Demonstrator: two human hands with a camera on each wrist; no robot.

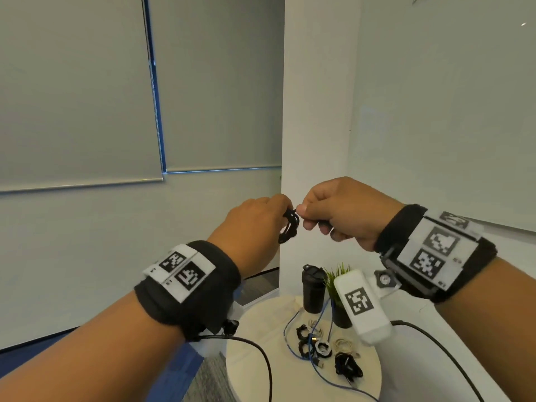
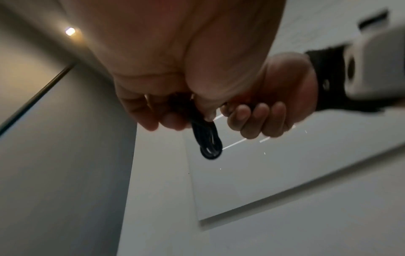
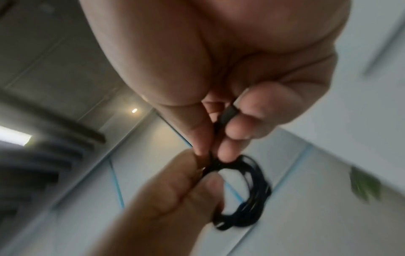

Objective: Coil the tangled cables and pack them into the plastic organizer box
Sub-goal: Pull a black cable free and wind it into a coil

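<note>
Both hands are raised in front of the wall, well above the table. My left hand (image 1: 261, 219) pinches a small coil of black cable (image 1: 288, 227), whose loops hang below the fingers. The same black coil (image 3: 247, 195) shows as a round bundle in the right wrist view and as a narrow hanging loop (image 2: 208, 142) in the left wrist view. My right hand (image 1: 333, 216) touches the coil's top and pinches the cable's free end, with a dark plug (image 3: 228, 114) held between its fingers. No organizer box is in view.
Far below stands a round white table (image 1: 255, 358). On it lie a long blue cable (image 1: 316, 364), several small black coils (image 1: 348, 365), a beige cable bundle (image 1: 343, 345), a black tumbler (image 1: 313, 288) and a potted green plant (image 1: 338, 281).
</note>
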